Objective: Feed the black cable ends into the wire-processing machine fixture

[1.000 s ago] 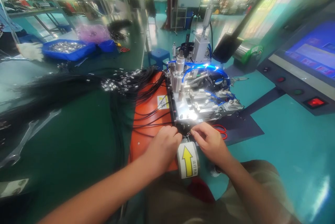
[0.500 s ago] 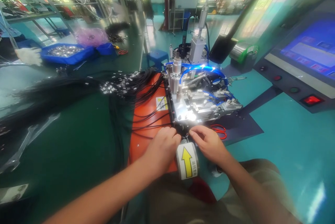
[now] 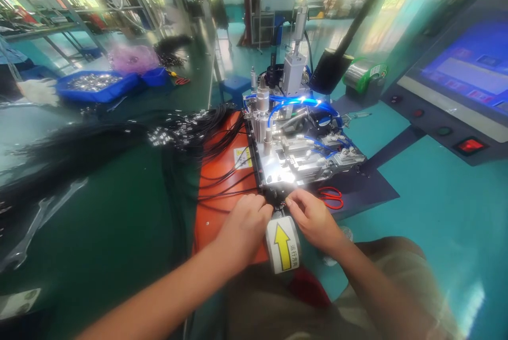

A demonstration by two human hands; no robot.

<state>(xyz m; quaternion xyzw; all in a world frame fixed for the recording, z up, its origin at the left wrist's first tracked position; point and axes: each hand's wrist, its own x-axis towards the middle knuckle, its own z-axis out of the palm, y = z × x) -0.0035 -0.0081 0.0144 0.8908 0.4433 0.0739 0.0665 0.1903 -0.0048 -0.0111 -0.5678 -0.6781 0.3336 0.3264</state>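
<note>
My left hand and my right hand meet at the front edge of a small metal machine with blue air hoses. Both hands have their fingers pinched together at the machine's near slot. A thin black cable runs from the left hand across the orange plate; what the right fingers pinch is too small to make out. Just below the hands sits a white cylinder with a yellow arrow label.
A big bundle of black cables with metal ends lies across the green bench. Wrenches lie at the left. Blue trays of metal parts stand at the back left, red scissors right of the machine, a control panel with screen far right.
Both hands stay pinched at the machine's front edge. The camera view has shifted slightly, so the scene sits a little lower and to the left.
</note>
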